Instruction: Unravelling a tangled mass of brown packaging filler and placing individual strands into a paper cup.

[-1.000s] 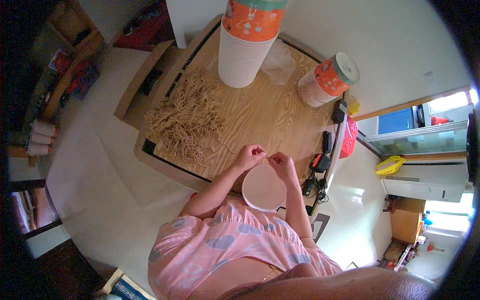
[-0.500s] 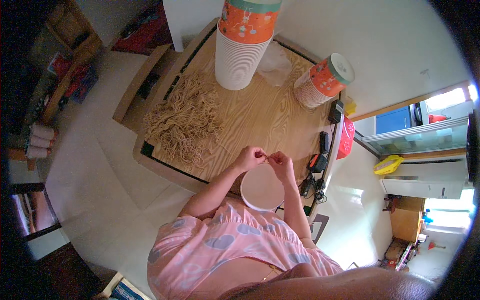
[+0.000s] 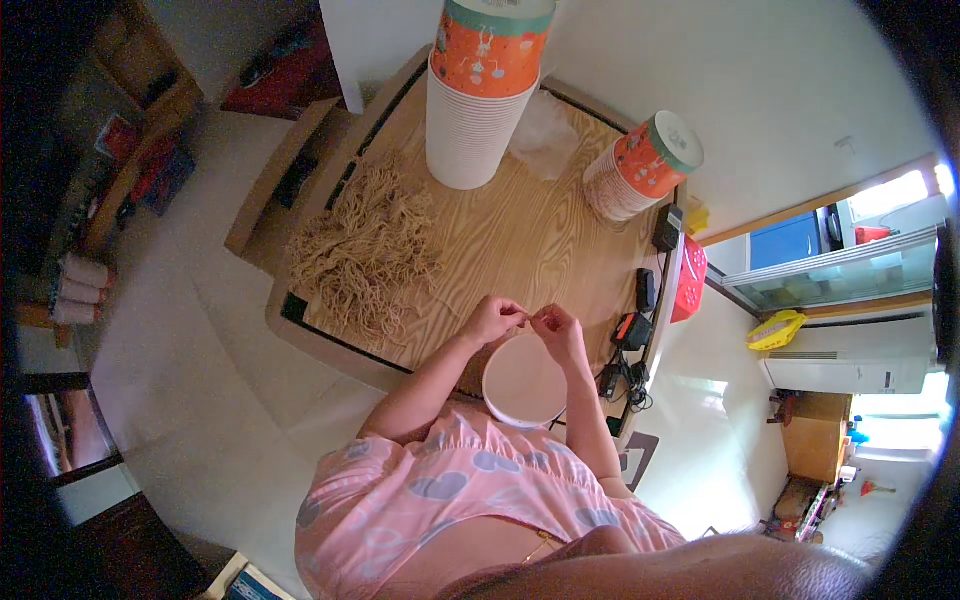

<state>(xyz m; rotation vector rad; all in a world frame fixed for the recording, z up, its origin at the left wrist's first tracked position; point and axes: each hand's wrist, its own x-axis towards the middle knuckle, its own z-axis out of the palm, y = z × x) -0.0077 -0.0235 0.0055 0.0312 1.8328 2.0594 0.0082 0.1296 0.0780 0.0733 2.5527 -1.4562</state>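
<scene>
Over the white paper bucket in front of me, both my hands are closed in a pinch, their fingertips almost meeting. My left hand and my right hand hold a thin tan cord between them; most of it is hidden by the fingers. The bucket stands close to my body with its round opening facing up. A loose heap of tan cords lies to the left on the wooden table.
A tall stack of nested paper buckets, orange and green at the top, stands at the back. A shorter stack sits back right, beside a clear plastic bag. Black adapters and cables line the right edge, near a red basket.
My fingertips have shifted slightly and still pinch close together above the bucket. The view has tilted a little; the bucket and the heap stay in place on the table.
</scene>
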